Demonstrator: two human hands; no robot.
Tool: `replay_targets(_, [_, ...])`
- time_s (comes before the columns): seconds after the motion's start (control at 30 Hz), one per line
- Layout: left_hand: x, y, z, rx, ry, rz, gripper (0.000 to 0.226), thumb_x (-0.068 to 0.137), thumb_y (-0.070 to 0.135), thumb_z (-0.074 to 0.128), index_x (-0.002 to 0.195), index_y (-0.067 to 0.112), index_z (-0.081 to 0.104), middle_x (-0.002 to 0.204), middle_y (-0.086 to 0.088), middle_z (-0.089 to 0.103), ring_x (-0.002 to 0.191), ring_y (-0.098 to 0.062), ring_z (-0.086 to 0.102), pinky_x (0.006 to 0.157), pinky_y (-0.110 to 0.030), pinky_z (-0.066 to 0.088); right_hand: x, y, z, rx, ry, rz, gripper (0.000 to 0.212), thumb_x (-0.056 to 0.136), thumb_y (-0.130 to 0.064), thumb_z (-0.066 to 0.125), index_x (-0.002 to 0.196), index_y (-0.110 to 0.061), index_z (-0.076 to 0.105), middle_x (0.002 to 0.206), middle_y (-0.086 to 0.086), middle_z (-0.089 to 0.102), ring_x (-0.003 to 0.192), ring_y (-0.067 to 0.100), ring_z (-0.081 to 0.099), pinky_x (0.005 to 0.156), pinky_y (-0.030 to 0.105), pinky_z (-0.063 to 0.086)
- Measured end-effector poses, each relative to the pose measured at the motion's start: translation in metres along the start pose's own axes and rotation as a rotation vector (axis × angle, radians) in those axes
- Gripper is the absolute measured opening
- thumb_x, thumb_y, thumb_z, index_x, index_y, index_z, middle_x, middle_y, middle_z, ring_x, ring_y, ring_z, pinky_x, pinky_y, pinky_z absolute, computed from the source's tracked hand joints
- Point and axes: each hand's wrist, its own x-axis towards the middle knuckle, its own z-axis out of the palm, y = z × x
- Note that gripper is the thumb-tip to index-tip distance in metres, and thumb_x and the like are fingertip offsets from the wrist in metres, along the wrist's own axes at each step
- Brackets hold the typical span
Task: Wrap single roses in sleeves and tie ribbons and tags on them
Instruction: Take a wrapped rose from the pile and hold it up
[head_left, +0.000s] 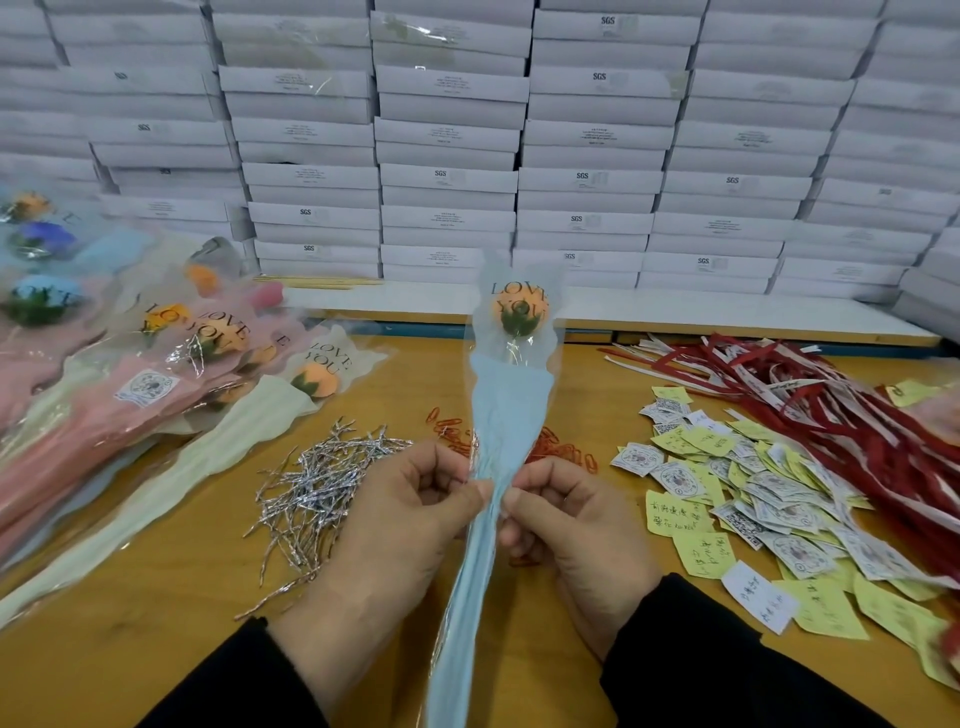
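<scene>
Pinching the blue sleeve (501, 415) — left hand (400, 512), right hand (566, 525) — fingers curled.

Both hands, left hand (410, 499) and right hand (566, 514), are pinching the blue sleeve (498, 415) upright, orange rose (519, 312) inside, silver twist ties (317, 478) lying left of it on the tabletop (156, 623).

One orange rose (520, 310) in a pale blue paper-and-clear-film sleeve (498, 447) is held upright by two hands, the left hand (400, 519) and right hand (571, 525). The wrapped roses piled at the wooden tabletop's (156, 649) left edge, the silver wire ties (317, 478), the orange paper clips (566, 452), the paper tags (753, 499) and the red ribbons (810, 395) are too many to count.
</scene>
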Motion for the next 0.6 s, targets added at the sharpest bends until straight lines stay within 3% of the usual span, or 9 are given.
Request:
replay_targets(0.13, [0.000,-0.002,-0.001,0.016,0.012,0.017,0.020,0.076,-0.011,0.064,0.064,0.004,0.058,0.054,0.001,0.055,0.048,-0.005,0.051,0.048,-0.014,0.044,-0.001,-0.001,0.001,0.051,-0.009,-0.011,0.014,0.086,-0.001,0.056,0.073,-0.003,0.060,0.053,0.007,0.060,0.044,0.011,0.055,0.046,0.018,0.045])
replay_targets(0.27, [-0.001,-0.006,0.000,0.020,0.019,0.005,0.020,0.076,-0.010,0.065,0.064,0.005,0.059,0.051,0.004,0.055,0.046,-0.003,0.051,0.046,-0.012,0.040,-0.002,0.000,-0.001,-0.003,-0.001,-0.028,0.009,0.084,0.004,0.058,0.077,0.000,0.060,0.050,0.008,0.060,0.043,0.010,0.054,0.046,0.018,0.046])
replay_targets(0.43, [-0.003,-0.011,0.002,-0.018,0.050,-0.021,0.011,0.074,-0.007,0.068,0.068,0.001,0.062,0.063,-0.012,0.058,0.057,-0.016,0.054,0.051,-0.016,0.046,0.000,0.001,-0.002,0.012,0.012,-0.022,0.013,0.083,0.008,0.058,0.073,0.000,0.059,0.049,0.008,0.059,0.041,0.010,0.054,0.044,0.018,0.047])
replay_targets(0.6, [-0.003,-0.011,0.005,-0.073,0.061,-0.065,0.024,0.071,-0.008,0.070,0.056,0.010,0.065,0.058,-0.010,0.057,0.052,-0.012,0.054,0.049,-0.016,0.047,0.001,0.002,-0.004,0.017,0.013,-0.011,0.014,0.081,0.007,0.059,0.070,-0.001,0.059,0.047,0.008,0.058,0.039,0.011,0.053,0.043,0.019,0.046])
